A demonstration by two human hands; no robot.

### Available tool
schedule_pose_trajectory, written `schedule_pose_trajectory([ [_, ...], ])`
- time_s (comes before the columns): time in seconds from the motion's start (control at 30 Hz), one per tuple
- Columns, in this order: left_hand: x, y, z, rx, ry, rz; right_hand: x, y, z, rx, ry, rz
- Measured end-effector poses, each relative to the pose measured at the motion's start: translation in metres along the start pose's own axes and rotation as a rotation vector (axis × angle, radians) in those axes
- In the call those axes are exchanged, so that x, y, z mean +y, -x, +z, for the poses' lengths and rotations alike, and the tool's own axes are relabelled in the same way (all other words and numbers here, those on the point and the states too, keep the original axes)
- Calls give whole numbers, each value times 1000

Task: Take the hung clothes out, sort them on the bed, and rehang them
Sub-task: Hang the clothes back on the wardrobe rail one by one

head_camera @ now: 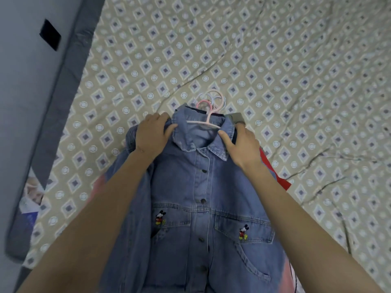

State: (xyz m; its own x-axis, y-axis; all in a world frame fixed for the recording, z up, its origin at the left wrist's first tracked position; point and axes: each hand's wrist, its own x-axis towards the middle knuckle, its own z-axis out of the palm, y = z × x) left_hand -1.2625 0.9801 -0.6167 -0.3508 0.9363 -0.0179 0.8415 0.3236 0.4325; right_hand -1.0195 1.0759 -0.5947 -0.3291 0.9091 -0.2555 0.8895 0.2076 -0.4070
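Denim jacket [201,208], cartoon-mouse pocket patches [160,217], no legible text

Both bare arms reach forward, left hand [151,133] palm down with fingers curled over and thumb out, right hand [240,145] palm down, fingers curled away, thumb pointing inward.

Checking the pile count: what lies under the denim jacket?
Under the denim jacket, red fabric and pink fabric edges show, plus extra hanger hooks. How many garments lie beneath is hidden.
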Motion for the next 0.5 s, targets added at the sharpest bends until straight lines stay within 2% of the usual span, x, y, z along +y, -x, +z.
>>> schedule_pose_trajectory([
  [0.1, 16, 23, -38, 26, 65, 30, -11, 21, -34, -6, -36, -29],
  [0.23, 51, 54, -99, 54, 101, 16, -31, 55, -89, -3, 38, -23],
  [0.5, 129, 118, -202, 85, 9, -43, -51, 134, -182, 33, -40, -112],
])
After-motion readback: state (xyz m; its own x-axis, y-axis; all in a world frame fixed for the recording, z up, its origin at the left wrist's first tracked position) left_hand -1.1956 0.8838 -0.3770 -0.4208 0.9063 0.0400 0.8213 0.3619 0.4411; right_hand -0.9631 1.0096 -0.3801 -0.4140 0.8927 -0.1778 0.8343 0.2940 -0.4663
